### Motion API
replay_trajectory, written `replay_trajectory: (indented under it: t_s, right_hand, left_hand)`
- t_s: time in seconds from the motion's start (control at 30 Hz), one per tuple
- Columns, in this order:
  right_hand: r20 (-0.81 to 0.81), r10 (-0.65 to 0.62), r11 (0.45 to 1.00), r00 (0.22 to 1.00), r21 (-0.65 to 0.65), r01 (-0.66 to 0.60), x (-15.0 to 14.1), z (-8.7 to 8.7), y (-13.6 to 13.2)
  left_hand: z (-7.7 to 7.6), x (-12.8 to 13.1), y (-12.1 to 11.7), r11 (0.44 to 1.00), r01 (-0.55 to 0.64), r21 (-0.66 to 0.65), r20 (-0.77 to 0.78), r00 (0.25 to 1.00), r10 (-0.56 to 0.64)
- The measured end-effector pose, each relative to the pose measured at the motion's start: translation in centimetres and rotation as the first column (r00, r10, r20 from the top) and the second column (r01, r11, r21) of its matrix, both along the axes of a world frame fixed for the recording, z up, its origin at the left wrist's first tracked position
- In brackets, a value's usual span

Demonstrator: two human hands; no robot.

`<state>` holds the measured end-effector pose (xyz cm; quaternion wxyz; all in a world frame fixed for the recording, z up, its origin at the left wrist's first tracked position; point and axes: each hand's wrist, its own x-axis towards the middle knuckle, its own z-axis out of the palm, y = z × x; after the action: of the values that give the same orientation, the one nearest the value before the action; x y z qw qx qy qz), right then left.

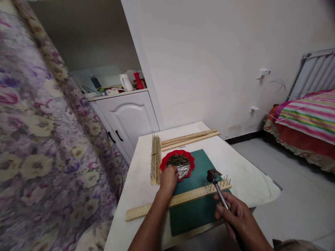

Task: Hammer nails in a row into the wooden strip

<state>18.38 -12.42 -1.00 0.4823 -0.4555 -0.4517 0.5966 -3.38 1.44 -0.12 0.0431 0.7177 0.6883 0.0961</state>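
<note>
- Holding the hammer (221, 196) in the right grip (234, 212), fingers curled round the handle, head angled up beside the nail-filled end of the drilled strip (185, 197).
- Underneath, the green mat (187, 219), flat on the white desk (133, 188).
- Across that mat, running at a slant, the pale drilled strip, left end out over the desk, rows of holes along the length, upright and leaning nails (224, 182) clustered at the right end.
- Over to the left grip (169, 175), closed up small and dipping into the red dish (192, 161) at its near-left side, over the strip; cannot tell if anything is pinched in there.
- Inside that scalloped dish, a heap of loose nails (178, 160), dark ones behind, bright silvery ones in front.
- Left of the dish, nail-studded strips (158, 157) side by side, bristling.
- Farther back, bare-looking strips (190, 142) laid along the far part of the desk, with one loose nail (182, 146) just in front.
- Beyond, at left, the white cabinet (131, 118), topped with a white jug (127, 83) and a red bottle (138, 81).
- Away to the right, the bed (310, 111) under a striped cover.
</note>
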Motion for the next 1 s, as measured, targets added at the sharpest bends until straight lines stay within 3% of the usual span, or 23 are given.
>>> replay_trajectory:
  t_s: [0.27, 0.53, 1.0]
  right_hand:
    - [-0.019, -0.015, 1.0, 1.0, 0.008, 0.015, -0.2, 0.3, -0.2]
    - [-0.042, 0.004, 1.0, 0.999, 0.011, -0.004, -0.1, 0.0, -0.1]
    - [-0.033, -0.011, 1.0, 0.999, -0.009, 0.011, -0.2, -0.3, 0.0]
  left_hand:
    - [0.1, 0.6, 1.2, 0.996, -0.019, -0.091, -0.089, 0.996, 0.011]
    - [0.8, 1.0, 0.9, 0.991, 0.007, -0.133, -0.113, 0.993, -0.022]
    - [1.0, 1.2, -1.2, 0.996, 0.089, 0.027, -0.13, 0.988, -0.084]
